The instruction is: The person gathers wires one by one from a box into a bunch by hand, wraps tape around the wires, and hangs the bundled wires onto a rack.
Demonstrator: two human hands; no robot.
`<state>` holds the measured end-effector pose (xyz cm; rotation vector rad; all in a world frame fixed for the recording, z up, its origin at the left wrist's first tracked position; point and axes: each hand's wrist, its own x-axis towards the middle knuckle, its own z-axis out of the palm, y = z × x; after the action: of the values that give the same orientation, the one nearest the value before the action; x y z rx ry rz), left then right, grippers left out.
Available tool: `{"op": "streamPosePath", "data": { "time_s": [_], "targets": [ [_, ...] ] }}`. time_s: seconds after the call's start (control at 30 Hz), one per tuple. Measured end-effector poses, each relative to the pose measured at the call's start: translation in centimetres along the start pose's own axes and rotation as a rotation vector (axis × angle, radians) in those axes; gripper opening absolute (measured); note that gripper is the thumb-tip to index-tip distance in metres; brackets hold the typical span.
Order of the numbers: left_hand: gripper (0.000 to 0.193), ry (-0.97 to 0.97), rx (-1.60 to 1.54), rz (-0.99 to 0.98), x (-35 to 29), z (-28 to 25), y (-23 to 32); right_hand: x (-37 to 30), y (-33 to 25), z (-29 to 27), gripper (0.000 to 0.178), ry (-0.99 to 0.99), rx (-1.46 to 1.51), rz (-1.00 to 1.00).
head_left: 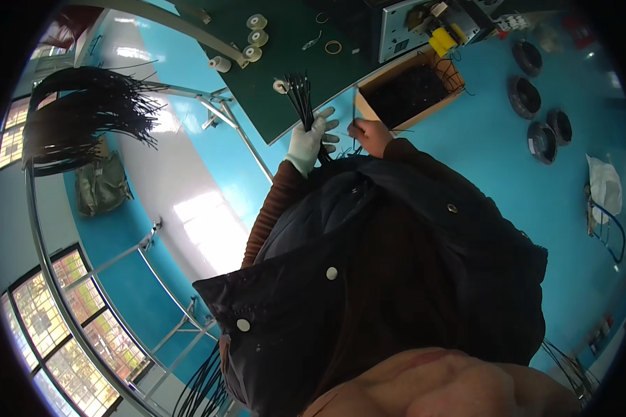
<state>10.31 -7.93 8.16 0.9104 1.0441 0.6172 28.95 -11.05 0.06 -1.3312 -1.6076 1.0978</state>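
My left hand (306, 142), in a white glove, holds a bundle of thin black cables (301, 101) upright in front of my body. Its thumb side grips the bundle while some fingers stick out to the right. The cables' tips fan out over the table edge, and their lower ends go down by my dark jacket. Just to the right, my bare right hand (374, 136) is closed in a pinch. A thin dark strand, apparently a single black cable (355, 110), runs through its fingertips. The exact grip is too small to make out.
A cardboard box (373, 111) of black pieces stands beyond my right hand. On the green table (264, 115) are tape rolls (255, 37) and a machine with yellow parts (444, 40). Black coils (524, 96) lie on the blue floor; cables hang on a metal rack (90, 118) at left.
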Motion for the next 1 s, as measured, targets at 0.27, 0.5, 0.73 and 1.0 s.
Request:
{"op": "streamPosePath", "data": {
  "time_s": [0.27,0.5,0.73,1.0],
  "targets": [
    [0.038,-0.021,-0.060,0.077,0.7,0.0,-1.3,0.3,-1.0,1.3,0.023,-0.343,-0.288,-0.078],
    [0.036,0.123,-0.044,0.171,0.2,-0.4,-2.2,0.2,-0.2,0.8,0.023,-0.401,-0.076,-0.098],
    [0.044,0.174,-0.016,0.136,-0.6,-1.7,-1.6,1.9,8.2,-5.9,0.037,0.366,0.091,0.601],
    [0.047,0.141,-0.057,0.048,-1.2,-0.8,-1.5,6.3,2.5,-9.1,0.028,0.441,1.024,0.380]
  ]
}}
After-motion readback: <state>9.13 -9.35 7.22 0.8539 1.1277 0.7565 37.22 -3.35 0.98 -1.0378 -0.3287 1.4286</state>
